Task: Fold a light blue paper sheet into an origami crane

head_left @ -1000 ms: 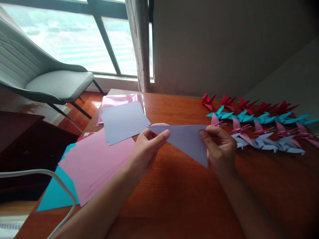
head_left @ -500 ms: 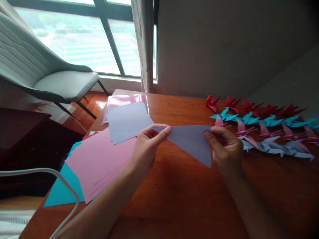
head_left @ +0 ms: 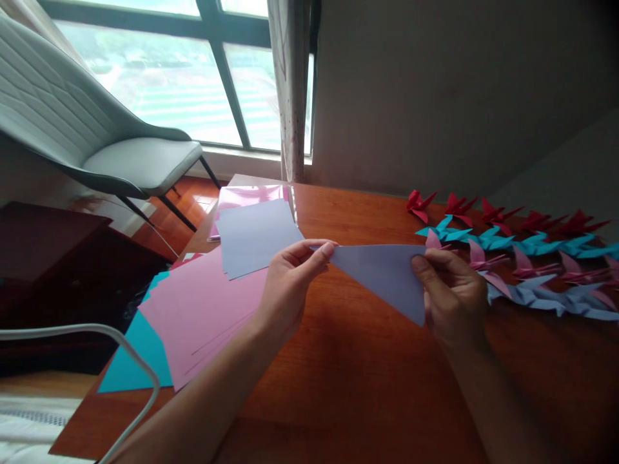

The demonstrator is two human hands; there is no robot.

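Note:
A pale lavender sheet of origami paper [head_left: 387,274], folded into a triangle, is held up above the wooden table [head_left: 348,399]. My left hand [head_left: 293,283] pinches its left corner between thumb and fingers. At the opposite end, my right hand [head_left: 452,290] grips the upper right corner, thumb in front. The triangle's long slanted edge faces down and left. Left of my hands lie flat lavender sheets [head_left: 256,232] on top of a fan of pink sheets [head_left: 207,309], with turquoise sheets [head_left: 135,361] underneath.
On the right stand rows of folded paper cranes: red [head_left: 498,212], turquoise [head_left: 493,238], pink [head_left: 527,264] and lavender [head_left: 536,293]. A clear pink packet [head_left: 227,196] lies at the back. A white cable [head_left: 145,367] crosses the left edge. A grey chair [head_left: 145,161] is by the window.
The whole view has shifted slightly, so everything appears a little further right. Both hands keep the same hold on the folded lavender paper.

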